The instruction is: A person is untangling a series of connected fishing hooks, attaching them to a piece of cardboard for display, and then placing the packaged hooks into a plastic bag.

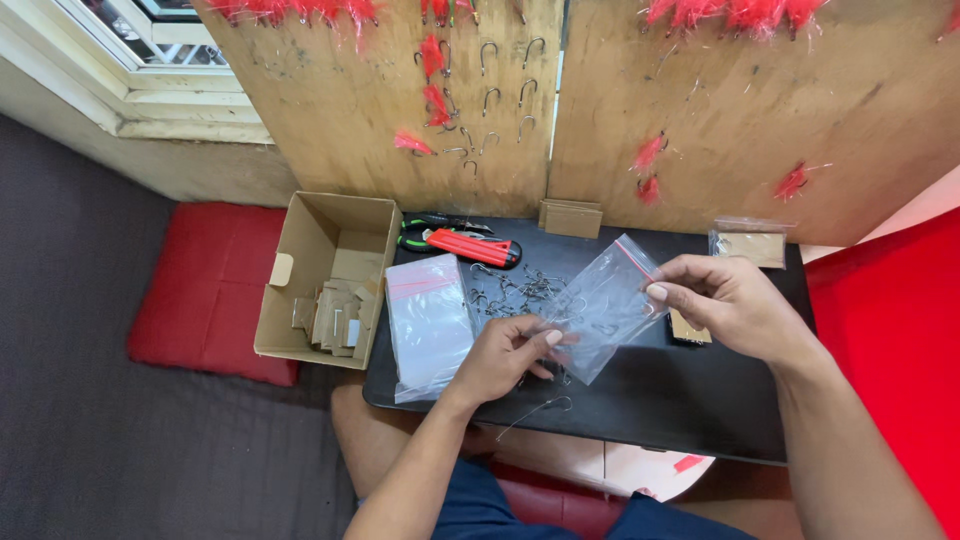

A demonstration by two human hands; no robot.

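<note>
Left hand [505, 358]: reaches in from bottom centre, forearm angled up and to the right, wrist low over the surface, knuckles up; thumb and fingers pressed onto the lower corner of the clear bag.
Left grip: together, pinched on the bag's lower edge.
Right hand [725, 300]: comes in from the right, forearm sloping down toward the lower right corner, wrist raised, fingers curled leftward; thumb and forefinger meet at the bag's upper right edge, near the red strip.
Right grip: together, clamped on the bag's top by the seal.
Clear bag [600, 305]: small zip bag with a red seal line, held slanted between both hands, just above the middle of the surface, over the hooks.
Surface [690, 400]: black board lying across the lap.
Loose hooks [515, 290]: scattered metal fish hooks on the surface, partly under the bag.
Single hook [545, 407]: lies with its thin line near the front edge, just below the left hand.
Bag stack [428, 320]: pile of empty clear bags, left of the left hand.
Cardboard box [325, 275]: open, beside the surface's left end, small cards inside.
Pliers [460, 242]: red and green handles, at the back of the surface.
Wooden boards [700, 110]: upright behind, hooks and red feathers hanging on them.
Red cushion [205, 285]: on the floor, left of the box.
</note>
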